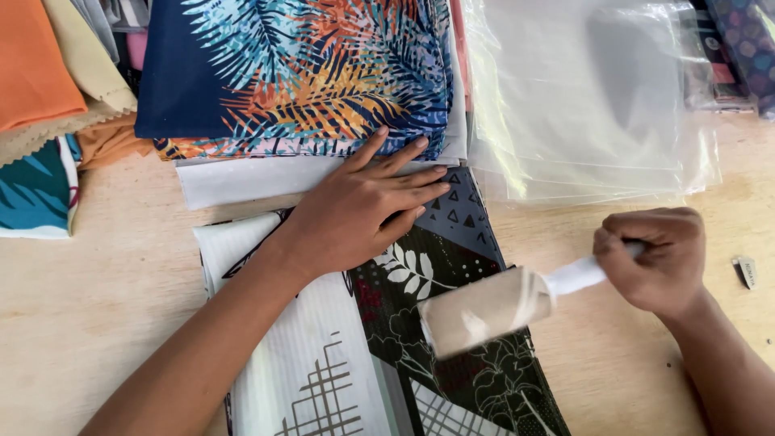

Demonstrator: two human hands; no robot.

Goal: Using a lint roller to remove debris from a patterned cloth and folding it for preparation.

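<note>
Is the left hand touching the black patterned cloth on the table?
Touching. In the head view the left hand lies flat, palm down, on the black patterned cloth, fingers spread over its top edge, with no gap visible.

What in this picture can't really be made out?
- Lint roller, head view: blurred by motion, so its surface is unclear; the handle end is hidden inside the right hand.
- Patterned cloth: partly covered by the left hand and cut off by the bottom edge.
- Small object by the right edge: too small to identify.
- Plastic bags: number in the stack unclear.
</note>
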